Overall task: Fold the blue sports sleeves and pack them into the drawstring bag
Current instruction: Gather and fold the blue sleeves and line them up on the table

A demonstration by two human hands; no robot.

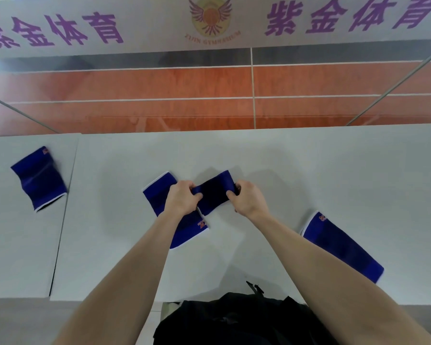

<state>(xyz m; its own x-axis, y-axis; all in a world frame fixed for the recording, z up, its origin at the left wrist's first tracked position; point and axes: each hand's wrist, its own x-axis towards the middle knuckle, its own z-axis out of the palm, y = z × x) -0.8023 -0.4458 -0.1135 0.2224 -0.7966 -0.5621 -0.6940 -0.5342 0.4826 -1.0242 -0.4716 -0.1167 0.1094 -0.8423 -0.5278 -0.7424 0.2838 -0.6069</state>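
Fingers of my left hand and right hand pinch opposite ends of a sleeve just above the worktop; mid-fold, I judge, so next I double it over and feed it into the bag.

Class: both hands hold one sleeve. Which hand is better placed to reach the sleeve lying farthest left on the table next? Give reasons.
Probably the left hand: the far-left sleeve lies on its side, while the right hand would have to cross over. Both grip the held sleeve.
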